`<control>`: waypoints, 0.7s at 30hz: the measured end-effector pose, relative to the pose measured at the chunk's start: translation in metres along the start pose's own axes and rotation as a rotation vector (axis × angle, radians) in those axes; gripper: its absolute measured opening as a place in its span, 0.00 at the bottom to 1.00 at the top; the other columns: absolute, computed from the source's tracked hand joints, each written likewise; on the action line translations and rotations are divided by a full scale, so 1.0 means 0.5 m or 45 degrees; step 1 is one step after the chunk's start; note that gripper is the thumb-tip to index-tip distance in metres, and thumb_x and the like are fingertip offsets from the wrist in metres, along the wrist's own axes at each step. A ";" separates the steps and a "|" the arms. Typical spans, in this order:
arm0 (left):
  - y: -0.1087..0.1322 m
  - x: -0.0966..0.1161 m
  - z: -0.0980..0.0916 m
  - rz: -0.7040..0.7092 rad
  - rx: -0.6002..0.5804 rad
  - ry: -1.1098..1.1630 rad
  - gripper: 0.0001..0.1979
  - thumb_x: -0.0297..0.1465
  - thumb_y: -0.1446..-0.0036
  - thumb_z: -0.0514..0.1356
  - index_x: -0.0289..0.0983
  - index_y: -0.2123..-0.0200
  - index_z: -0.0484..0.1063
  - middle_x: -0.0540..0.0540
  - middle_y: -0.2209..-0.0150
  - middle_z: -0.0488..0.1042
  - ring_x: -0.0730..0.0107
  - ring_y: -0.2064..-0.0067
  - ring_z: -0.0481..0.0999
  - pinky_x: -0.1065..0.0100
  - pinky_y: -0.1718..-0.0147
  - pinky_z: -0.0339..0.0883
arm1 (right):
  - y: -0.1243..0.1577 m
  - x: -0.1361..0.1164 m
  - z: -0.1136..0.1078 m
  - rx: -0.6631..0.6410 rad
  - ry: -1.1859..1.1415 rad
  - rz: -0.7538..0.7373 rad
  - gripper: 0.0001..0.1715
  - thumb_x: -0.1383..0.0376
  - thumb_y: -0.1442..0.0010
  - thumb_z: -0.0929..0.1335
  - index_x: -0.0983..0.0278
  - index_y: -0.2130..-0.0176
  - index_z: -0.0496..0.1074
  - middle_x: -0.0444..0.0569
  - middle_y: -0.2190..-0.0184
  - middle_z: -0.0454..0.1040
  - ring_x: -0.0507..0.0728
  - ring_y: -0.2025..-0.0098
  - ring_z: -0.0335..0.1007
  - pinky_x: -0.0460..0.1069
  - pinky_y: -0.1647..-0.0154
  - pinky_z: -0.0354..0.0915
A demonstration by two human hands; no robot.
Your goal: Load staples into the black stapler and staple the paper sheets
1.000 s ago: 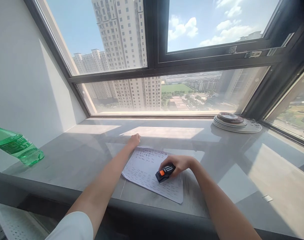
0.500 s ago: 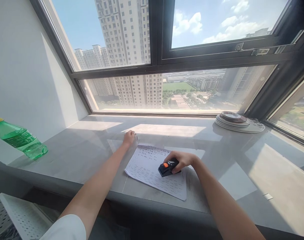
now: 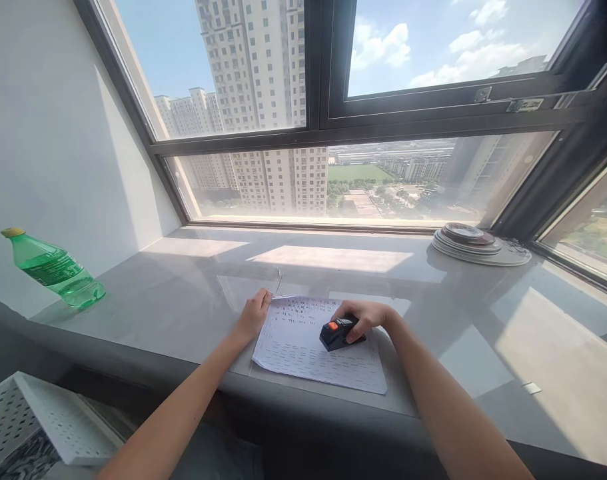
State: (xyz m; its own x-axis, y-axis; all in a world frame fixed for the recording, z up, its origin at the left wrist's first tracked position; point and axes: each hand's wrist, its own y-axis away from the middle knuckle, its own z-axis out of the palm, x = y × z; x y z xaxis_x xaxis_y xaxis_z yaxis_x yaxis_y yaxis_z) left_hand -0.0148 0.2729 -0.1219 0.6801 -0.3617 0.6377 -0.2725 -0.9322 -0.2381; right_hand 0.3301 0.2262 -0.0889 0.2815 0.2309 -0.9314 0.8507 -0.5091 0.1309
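Right hand closed around black device, which sits on printed sheet.
Head view: left hand loosely curled, gripping nothing, rests on the sheet's left edge. The sheet lies flat on grey sill. Capped green bottle tilted at far left, fill level unclear. Plate stack far right.

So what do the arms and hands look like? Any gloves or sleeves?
No gloves: the left hand and the right hand are both bare. The left forearm and the right forearm are bare too, long and slim, with no sleeve in view. No watch, ring, bracelet or marking shows on either.
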 end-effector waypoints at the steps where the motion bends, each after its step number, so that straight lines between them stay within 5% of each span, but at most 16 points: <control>1: -0.003 0.003 -0.001 -0.014 0.005 -0.006 0.19 0.43 0.29 0.43 0.42 0.69 0.62 0.50 0.72 0.73 0.65 0.71 0.72 0.67 0.69 0.61 | -0.001 0.002 0.001 0.017 -0.002 -0.005 0.24 0.52 0.50 0.77 0.68 0.60 0.79 0.42 0.73 0.69 0.51 0.71 0.63 0.44 0.72 0.61; 7: -0.052 0.078 0.001 0.144 0.301 0.114 0.19 0.41 0.28 0.44 0.40 0.67 0.65 0.43 0.62 0.78 0.62 0.59 0.77 0.64 0.60 0.68 | 0.004 0.004 -0.001 0.105 -0.109 -0.110 0.23 0.54 0.48 0.76 0.69 0.59 0.79 0.47 0.70 0.76 0.53 0.70 0.69 0.45 0.71 0.64; 11: -0.090 0.126 0.029 0.207 0.081 0.286 0.18 0.44 0.29 0.47 0.40 0.66 0.65 0.49 0.72 0.73 0.68 0.71 0.73 0.68 0.71 0.66 | 0.015 -0.001 -0.005 0.402 -0.321 -0.271 0.26 0.55 0.44 0.74 0.70 0.52 0.77 0.59 0.57 0.80 0.61 0.61 0.77 0.49 0.67 0.68; 14: -0.103 0.121 0.064 0.184 -0.002 0.304 0.16 0.42 0.30 0.49 0.40 0.68 0.65 0.48 0.72 0.73 0.68 0.72 0.72 0.68 0.72 0.65 | 0.022 -0.011 -0.007 0.585 -0.354 -0.275 0.24 0.56 0.42 0.72 0.69 0.52 0.77 0.58 0.59 0.80 0.62 0.61 0.77 0.50 0.66 0.68; 21: -0.096 0.080 0.102 0.251 0.145 0.047 0.17 0.38 0.27 0.42 0.41 0.66 0.63 0.46 0.69 0.71 0.65 0.70 0.70 0.65 0.68 0.63 | 0.003 -0.061 0.009 0.292 0.246 -0.227 0.17 0.58 0.45 0.76 0.63 0.56 0.80 0.52 0.53 0.76 0.59 0.57 0.72 0.51 0.56 0.67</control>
State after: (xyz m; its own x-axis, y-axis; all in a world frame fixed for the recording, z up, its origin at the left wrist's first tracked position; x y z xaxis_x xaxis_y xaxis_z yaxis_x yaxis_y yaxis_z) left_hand 0.0601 0.3026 -0.1224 0.5956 -0.5381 0.5964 -0.3178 -0.8398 -0.4402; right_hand 0.3208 0.2149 -0.0620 0.2351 0.4742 -0.8484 0.7781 -0.6150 -0.1281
